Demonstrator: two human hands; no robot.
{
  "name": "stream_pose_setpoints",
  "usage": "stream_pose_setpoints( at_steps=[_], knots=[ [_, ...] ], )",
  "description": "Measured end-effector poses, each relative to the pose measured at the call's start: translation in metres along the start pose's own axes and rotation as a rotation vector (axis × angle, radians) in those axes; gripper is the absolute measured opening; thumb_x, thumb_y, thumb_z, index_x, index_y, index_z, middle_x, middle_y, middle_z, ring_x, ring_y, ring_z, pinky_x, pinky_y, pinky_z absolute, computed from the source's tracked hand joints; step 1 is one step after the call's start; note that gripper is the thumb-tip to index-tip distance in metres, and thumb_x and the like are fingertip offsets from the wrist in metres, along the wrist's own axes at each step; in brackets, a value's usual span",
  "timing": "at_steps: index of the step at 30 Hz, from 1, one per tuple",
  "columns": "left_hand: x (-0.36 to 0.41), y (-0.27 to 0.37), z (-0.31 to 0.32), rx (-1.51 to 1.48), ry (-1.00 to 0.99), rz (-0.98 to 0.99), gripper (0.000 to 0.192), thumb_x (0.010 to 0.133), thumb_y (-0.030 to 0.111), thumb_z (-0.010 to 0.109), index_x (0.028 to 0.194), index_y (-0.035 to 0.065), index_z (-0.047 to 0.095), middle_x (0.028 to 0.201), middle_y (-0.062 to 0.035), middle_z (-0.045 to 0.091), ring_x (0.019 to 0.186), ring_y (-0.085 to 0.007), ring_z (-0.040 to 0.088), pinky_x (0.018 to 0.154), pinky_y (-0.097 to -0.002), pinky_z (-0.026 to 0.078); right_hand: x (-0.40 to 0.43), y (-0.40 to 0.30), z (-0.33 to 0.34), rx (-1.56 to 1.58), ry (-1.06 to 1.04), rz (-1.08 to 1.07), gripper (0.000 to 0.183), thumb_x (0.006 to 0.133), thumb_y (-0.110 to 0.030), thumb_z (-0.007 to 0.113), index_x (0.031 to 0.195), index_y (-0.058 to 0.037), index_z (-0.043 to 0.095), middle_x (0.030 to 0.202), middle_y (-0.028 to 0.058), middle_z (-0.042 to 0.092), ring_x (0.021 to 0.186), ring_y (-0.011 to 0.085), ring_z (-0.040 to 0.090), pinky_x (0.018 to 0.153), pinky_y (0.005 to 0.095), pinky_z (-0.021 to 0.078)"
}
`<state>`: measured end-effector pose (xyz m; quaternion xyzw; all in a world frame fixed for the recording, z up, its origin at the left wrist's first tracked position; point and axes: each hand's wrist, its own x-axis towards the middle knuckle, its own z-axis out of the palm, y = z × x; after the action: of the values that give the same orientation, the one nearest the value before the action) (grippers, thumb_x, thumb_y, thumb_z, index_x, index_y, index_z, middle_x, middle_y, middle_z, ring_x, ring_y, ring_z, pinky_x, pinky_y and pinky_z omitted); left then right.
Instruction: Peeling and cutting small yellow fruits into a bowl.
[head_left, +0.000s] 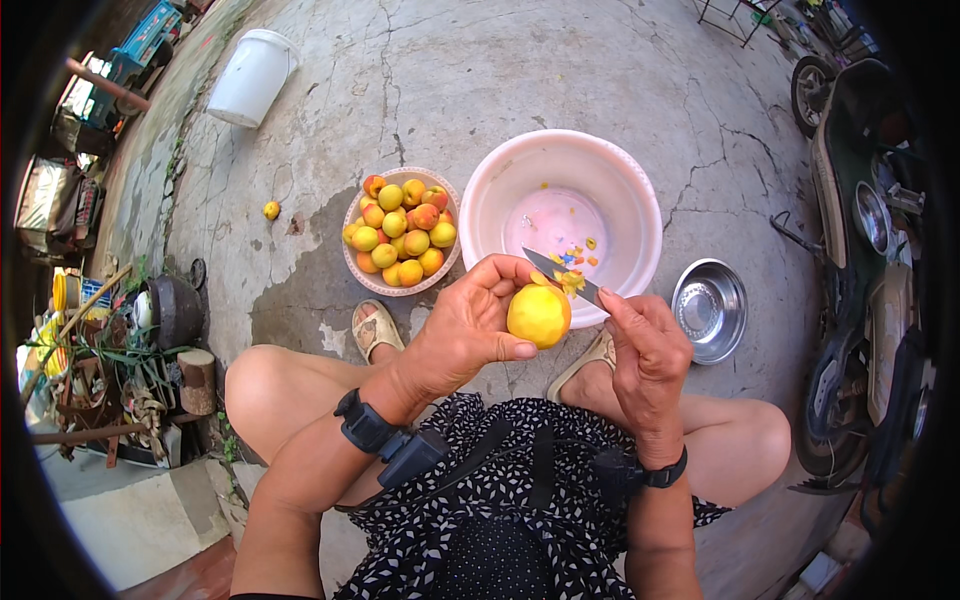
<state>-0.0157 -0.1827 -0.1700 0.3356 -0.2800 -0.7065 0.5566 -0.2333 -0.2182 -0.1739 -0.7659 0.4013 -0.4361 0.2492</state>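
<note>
My left hand (469, 322) holds a largely peeled yellow peach (539, 316) between thumb and fingers. In my right hand (651, 349) is a knife (585, 289), its blade lying at the upper right side of the fruit, with curled bits of peel (570, 282) clinging to it. Both hands are over the near edge of a large pale pink plastic basin (480, 217), which has scraps of peel on its bottom. Left of the basin stands a round woven-looking basket (356, 271) heaped with unpeeled red and yellow peaches (411, 241).
A shiny metal bowl (709, 311) rests on the cracked concrete at right. A white bucket (252, 78) and a lone small fruit (271, 210) are farther off at left. A motor scooter (832, 300) stands along the right side; a cut log (196, 382) and clutter line the left.
</note>
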Motion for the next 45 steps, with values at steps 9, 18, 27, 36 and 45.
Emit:
stream_pose_setpoints(
  at_steps=[9, 18, 27, 36, 45],
  knots=[
    [0.001, 0.004, 0.002, 0.129, 0.04, -0.017, 0.07, 0.068, -0.009, 0.084, 0.127, 0.0053, 0.048, 0.13, -0.0106, 0.058, 0.123, -0.0203, 0.059, 0.106, -0.0368, 0.051, 0.003, -0.015, 0.004, 0.1, -0.035, -0.099, 0.045, 0.075, 0.014, 0.067, 0.114, -0.0056, 0.076, 0.084, 0.0092, 0.065, 0.073, 0.0216, 0.063, 0.065, 0.031, 0.0499],
    [0.003, -0.002, -0.002, 0.085, -0.014, 0.048, 0.075, 0.07, -0.007, 0.084, 0.134, 0.0025, 0.046, 0.13, -0.0126, 0.058, 0.123, -0.0221, 0.059, 0.109, -0.0362, 0.048, 0.002, -0.004, 0.0, 0.018, -0.001, 0.113, 0.039, 0.079, 0.014, 0.067, 0.113, -0.0039, 0.075, 0.085, 0.011, 0.066, 0.074, 0.0215, 0.064, 0.065, 0.031, 0.0505],
    [0.005, 0.003, 0.0, -0.176, -0.01, -0.083, 0.061, 0.1, 0.024, 0.063, 0.146, -0.005, 0.035, 0.139, -0.0185, 0.055, 0.128, -0.0278, 0.057, 0.111, -0.046, 0.046, 0.003, -0.01, 0.008, 0.063, 0.065, -0.012, 0.043, 0.079, 0.012, 0.07, 0.118, -0.006, 0.074, 0.089, 0.0115, 0.068, 0.078, 0.0226, 0.066, 0.068, 0.0309, 0.0515],
    [0.009, 0.007, 0.004, -0.384, 0.073, -0.175, 0.046, 0.1, 0.017, 0.059, 0.137, -0.0068, 0.047, 0.126, -0.0222, 0.064, 0.117, -0.0293, 0.064, 0.106, -0.0396, 0.051, -0.001, -0.014, 0.019, 0.031, -0.018, -0.226, 0.047, 0.072, 0.01, 0.067, 0.116, -0.0043, 0.074, 0.087, 0.01, 0.062, 0.07, 0.0253, 0.057, 0.061, 0.0368, 0.0463],
    [0.008, 0.003, 0.005, -0.413, 0.101, -0.206, 0.045, 0.101, 0.016, 0.059, 0.138, -0.0067, 0.047, 0.128, -0.0201, 0.062, 0.119, -0.0291, 0.063, 0.108, -0.0416, 0.05, 0.0, -0.013, 0.018, -0.019, -0.012, -0.255, 0.044, 0.075, 0.008, 0.066, 0.117, -0.0042, 0.073, 0.088, 0.0096, 0.062, 0.071, 0.0243, 0.057, 0.061, 0.0368, 0.0457]
  ],
)
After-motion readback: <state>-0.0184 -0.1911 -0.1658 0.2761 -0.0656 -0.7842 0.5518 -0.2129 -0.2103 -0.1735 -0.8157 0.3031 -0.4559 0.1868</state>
